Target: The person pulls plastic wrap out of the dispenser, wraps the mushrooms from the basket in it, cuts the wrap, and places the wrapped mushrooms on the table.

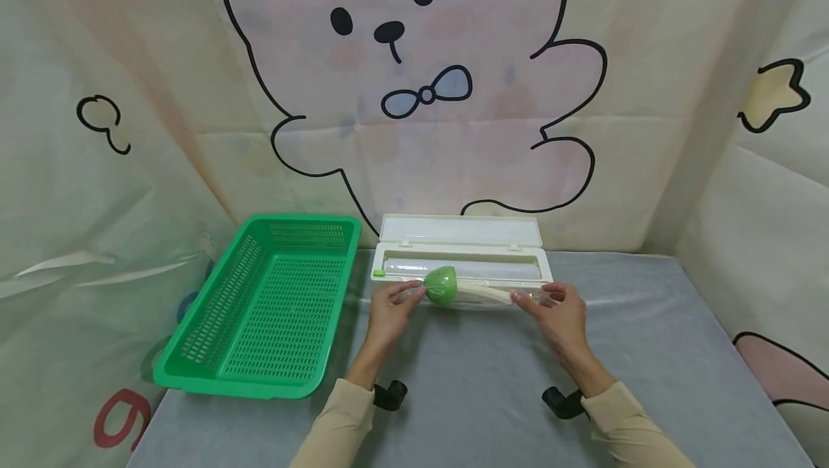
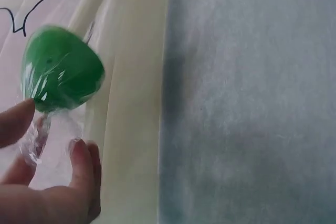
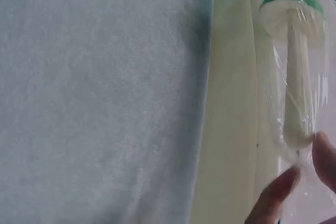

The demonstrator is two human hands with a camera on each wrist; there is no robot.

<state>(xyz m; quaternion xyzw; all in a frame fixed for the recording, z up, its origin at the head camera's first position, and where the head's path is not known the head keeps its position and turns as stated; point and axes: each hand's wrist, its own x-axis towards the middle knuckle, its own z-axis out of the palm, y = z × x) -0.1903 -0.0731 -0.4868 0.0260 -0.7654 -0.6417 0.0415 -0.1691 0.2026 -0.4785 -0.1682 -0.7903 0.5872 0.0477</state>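
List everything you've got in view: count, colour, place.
Table: one, grey-blue, foreground
Basket: one, green, table's left
Box: one, white, table's back, lid open
Film roll, seemingly: one, whitish, inside box
Clip: one, green, box's left corner
Mushroom-shaped item: one, green and white, in front of box
Wrap: one, clear, around item
Backdrop: count unclear, pale, behind and beside table
Bear print: one, pinkish, behind table
Other prints: several, mixed colours, left and right
Wrist attachments: two, black, one each side
Sleeves: two, beige, foreground
Left grip: one, bare, pinching wrap by green end
Right grip: one, bare, pinching wrap by white end
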